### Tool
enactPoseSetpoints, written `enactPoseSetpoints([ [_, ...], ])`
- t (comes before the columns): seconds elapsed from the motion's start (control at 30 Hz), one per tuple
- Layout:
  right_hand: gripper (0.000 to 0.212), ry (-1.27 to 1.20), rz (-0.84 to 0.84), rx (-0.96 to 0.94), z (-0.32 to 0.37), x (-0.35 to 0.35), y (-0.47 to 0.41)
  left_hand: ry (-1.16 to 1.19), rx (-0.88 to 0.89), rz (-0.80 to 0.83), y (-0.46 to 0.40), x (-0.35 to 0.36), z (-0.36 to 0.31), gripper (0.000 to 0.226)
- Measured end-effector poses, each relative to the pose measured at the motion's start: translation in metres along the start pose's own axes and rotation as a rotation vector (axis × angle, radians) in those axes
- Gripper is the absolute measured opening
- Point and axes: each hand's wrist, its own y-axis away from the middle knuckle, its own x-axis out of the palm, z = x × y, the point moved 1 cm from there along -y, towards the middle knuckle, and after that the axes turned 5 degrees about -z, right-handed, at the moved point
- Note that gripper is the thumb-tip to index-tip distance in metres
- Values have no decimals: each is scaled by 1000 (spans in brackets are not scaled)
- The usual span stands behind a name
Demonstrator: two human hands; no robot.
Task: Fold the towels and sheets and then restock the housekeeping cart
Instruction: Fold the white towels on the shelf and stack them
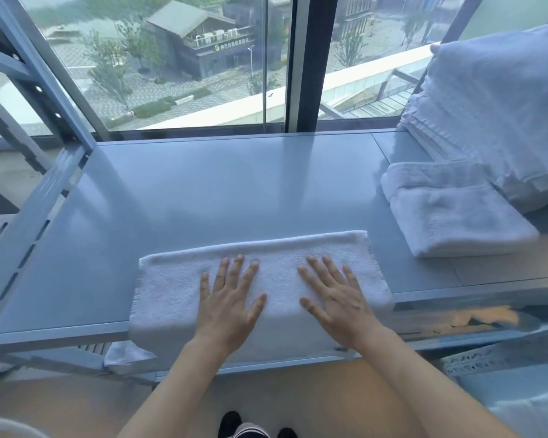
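Note:
A white towel (171, 279) lies folded into a long band at the front edge of a grey metal shelf (203, 191), its near side hanging over the edge. My left hand (230, 298) presses flat on the towel's middle, fingers spread. My right hand (332, 295) lies flat beside it on the right half, fingers straight. Another folded white towel (456, 216) sits on the shelf at the right. Behind it leans a tall stack of folded white sheets (494, 115).
A slotted metal upright (41, 86) of the shelving rises at the left. A large window (184, 58) stands right behind the shelf. A white cloth corner (124, 355) hangs below the shelf's front edge. A perforated rail (487, 358) runs at the lower right.

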Motion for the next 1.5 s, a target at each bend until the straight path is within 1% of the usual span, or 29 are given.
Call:
enactPoseSetpoints([
  [0.17, 69, 0, 10, 11, -6, 0, -29, 63, 6, -6, -29, 1, 10, 73],
  [0.33, 70, 4, -1, 45, -17, -4, -86, 71, -6, 12, -90, -1, 24, 75],
  [0.47, 67, 6, -9, 66, -24, -8, -137, 61, -5, 27, -138, -7, 34, 69],
  [0.57, 67, 12, -1, 70, -29, -10, -161, 10, -24, 60, -156, -18, 29, 65],
  [0.63, 67, 12, 0, 66, -31, -9, -166, 2, -54, 16, -144, -25, 13, 64],
  [0.7, 67, 11, -4, 65, -33, -7, -167, 51, -67, -34, -111, -27, -7, 64],
  [0.77, 68, 5, -4, 66, -34, -7, -167, 93, -90, -2, -68, -23, -22, 64],
  [0.83, 67, 1, -10, 63, -34, -7, -167, 72, -128, 46, -32, -16, -28, 63],
  [0.9, 67, -5, -11, 52, -33, -9, -167, 39, -147, 33, -6, -11, -27, 63],
  [0.97, 67, -4, -17, 45, -33, -11, -169, 28, -149, 3, 7, -9, -23, 62],
  [1.1, 66, 4, -7, 28, -31, -16, -174, 9, -142, 19, 8, -7, -20, 63],
  [1.2, 65, 34, 24, 52, -22, -24, -171, 20, -145, 43, -1, -8, -17, 64],
  [1.27, 64, 8, -29, 67, -9, -29, -156, 18, -143, 45, -4, -10, -15, 64],
  [1.33, 64, -105, -113, 41, 8, -29, -124, 11, -138, 40, -5, -8, -15, 65],
  [1.37, 64, -159, -126, 19, 15, -26, -102, 12, -135, 38, -5, -7, -14, 65],
  [1.43, 65, -172, -95, 10, 16, -15, -55, 17, -128, 26, -4, -5, -13, 66],
  [1.5, 66, -79, -40, 48, 4, -5, -16, 16, -119, 18, -5, -2, -12, 67],
])
